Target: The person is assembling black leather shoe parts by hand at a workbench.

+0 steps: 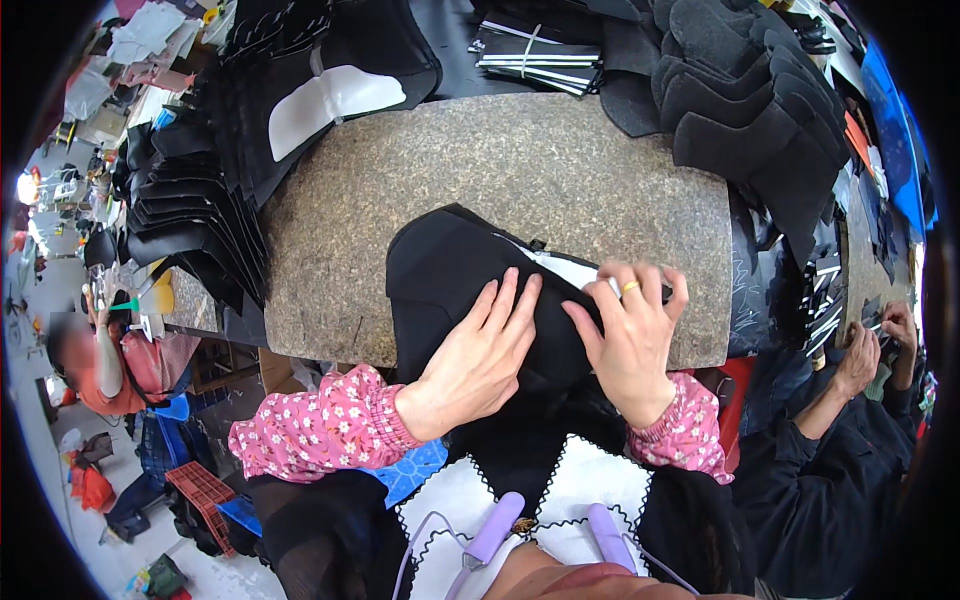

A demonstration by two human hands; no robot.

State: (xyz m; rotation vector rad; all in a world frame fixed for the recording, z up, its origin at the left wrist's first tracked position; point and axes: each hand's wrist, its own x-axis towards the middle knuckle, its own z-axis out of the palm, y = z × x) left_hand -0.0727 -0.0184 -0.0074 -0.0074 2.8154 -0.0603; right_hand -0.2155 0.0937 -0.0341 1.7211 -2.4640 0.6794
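Observation:
A black cut piece of sheet material [430,270] lies on the speckled board [500,150], its near part hanging toward my lap. Flat on top of it rests my left hand [480,350], fingers stretched out and pointing away from me. Along the piece's far right edge runs a narrow white strip [565,268]. My right hand [635,345], with a ring on one finger, is curled at the near end of that strip, thumb on the black material and index finger at the strip. The fingertips are slightly blurred and partly cover the edge.
Stacked black pieces [750,100] overlap the board's far right, and more stacks [190,200] stand at its left. A white shaped piece [335,105] lies on black sheets at the far left. A tied bundle of strips [535,55] sits behind. A co-worker's hands [865,350] work at right.

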